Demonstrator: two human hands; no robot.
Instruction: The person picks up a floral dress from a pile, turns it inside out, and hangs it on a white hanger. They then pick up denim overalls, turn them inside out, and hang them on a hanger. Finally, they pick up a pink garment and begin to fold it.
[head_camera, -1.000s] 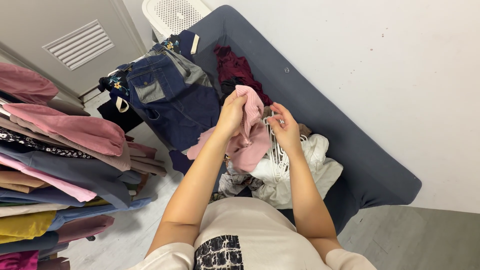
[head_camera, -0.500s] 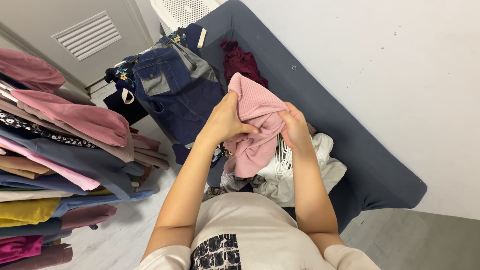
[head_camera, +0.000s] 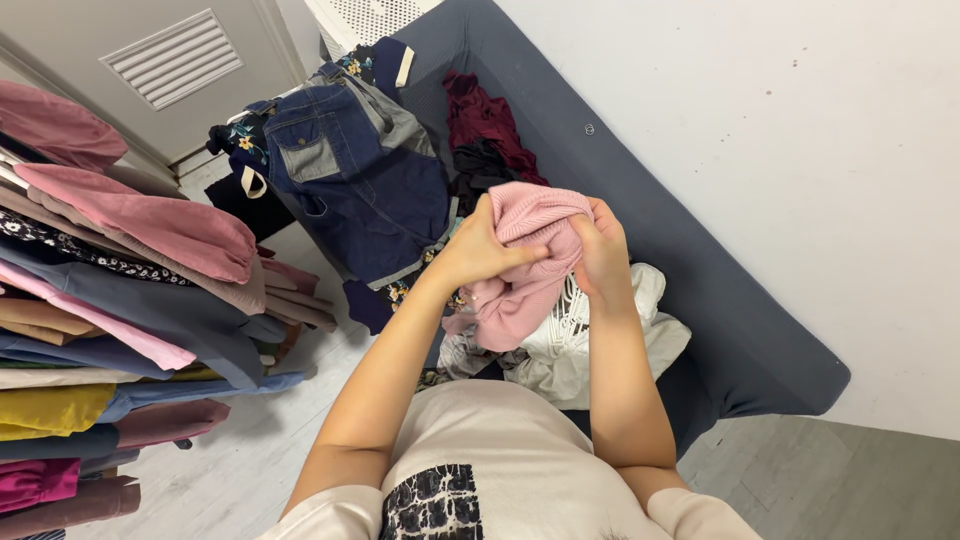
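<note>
Lowered since half a second ago, the pink ribbed knit garment now sits bunched between both hands rather than raised in a peak above them. Its upper part is a rounded, tightly gathered bundle with fine ribbing across the top; a softer, smoother fold of the same pink hangs below the hands in a loose pouch. The left hand is closed on the near side of the bundle, thumb laid across the knit. The right hand grips the far side with fingers curled into the fabric. Whether a hanger is inside the garment is hard to make out.

Beneath it, a heap of white and cream clothes lies on the dark blue-grey padded sofa, with what looks like white plastic hangers resting on the heap. Further along the sofa are a dark denim garment with grey pockets and a crumpled maroon cloth. Off to the left, a rail of hanging clothes in pink, blue and yellow stands near a grey door with a vent.
</note>
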